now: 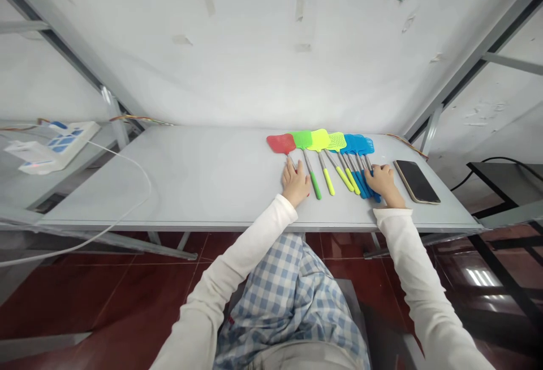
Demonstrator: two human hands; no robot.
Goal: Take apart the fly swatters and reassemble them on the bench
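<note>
Several fly swatters lie fanned out in a row, their mesh heads overlapping near the wall and their handles toward me. At the left end, the red fly swatter (280,143) has most of its handle hidden under my left hand (296,182), whose fingers close over it. Beside that hand lies a green fly swatter (314,181), then yellow fly swatters (328,179). On the right, blue fly swatters (358,144) lie bunched together. My right hand (382,179) has its fingers curled on the outermost blue handle; the exact grip is partly hidden.
A phone (417,181) lies right of my right hand on the grey table (203,180). A power strip (63,146) rests on a surface at the left, and a white cable (146,175) crosses the table's left part. Metal frame posts (464,70) flank the table before the wall.
</note>
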